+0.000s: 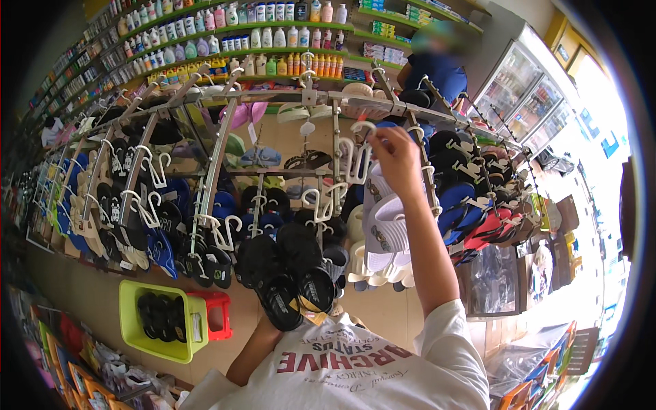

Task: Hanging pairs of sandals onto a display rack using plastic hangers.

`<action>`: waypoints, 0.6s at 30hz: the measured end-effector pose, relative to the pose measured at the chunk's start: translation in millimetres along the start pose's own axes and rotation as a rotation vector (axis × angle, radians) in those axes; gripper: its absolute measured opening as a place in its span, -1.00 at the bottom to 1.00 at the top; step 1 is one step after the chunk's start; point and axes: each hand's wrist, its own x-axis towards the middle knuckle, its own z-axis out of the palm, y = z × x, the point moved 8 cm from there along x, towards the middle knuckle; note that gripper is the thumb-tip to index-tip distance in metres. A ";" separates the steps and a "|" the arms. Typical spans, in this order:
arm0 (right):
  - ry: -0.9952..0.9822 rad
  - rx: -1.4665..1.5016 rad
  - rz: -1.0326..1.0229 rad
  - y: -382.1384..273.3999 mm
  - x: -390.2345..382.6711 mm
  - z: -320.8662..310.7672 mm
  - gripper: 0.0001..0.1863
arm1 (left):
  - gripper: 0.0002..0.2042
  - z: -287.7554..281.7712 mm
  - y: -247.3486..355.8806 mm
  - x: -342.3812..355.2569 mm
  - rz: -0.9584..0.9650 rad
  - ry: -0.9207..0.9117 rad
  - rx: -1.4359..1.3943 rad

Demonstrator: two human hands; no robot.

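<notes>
My right hand (391, 147) is raised at the metal display rack (225, 147), fingers pinched on a white plastic hanger (362, 131). Just below it hangs a column of lilac sandals (386, 225) with moulded straps. My left hand (268, 333), mostly hidden, holds a pair of black slide sandals (287, 294) from underneath, low in front of my chest. Pale cream sandals (357, 263) hang between the black pair and the lilac ones, and dark blue flip-flops (451, 205) hang right of my right forearm.
A yellow-green tub (137, 338) with black footwear and a red stool (220, 321) stand on the floor at lower left. Bottle shelves (266, 26) line the back wall. A person in dark blue (444, 75) is behind the rack, near a glass-door fridge (519, 96). Cardboard boxes (560, 246) are at right.
</notes>
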 end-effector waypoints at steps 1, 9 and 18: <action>0.016 -0.060 -0.007 -2.7 -1.5 -11.6 -0.85 | -0.66 2.9 -0.2 -5.7 -0.038 0.010 -0.047; 0.047 0.350 0.218 -52.4 -60.5 -98.4 -0.82 | -0.66 2.9 -1.8 2.7 -0.328 0.309 -0.283; -0.818 0.666 0.641 -42.5 -208.3 50.2 -0.85 | -0.55 -1.6 -88.8 -85.2 -0.710 0.404 -0.715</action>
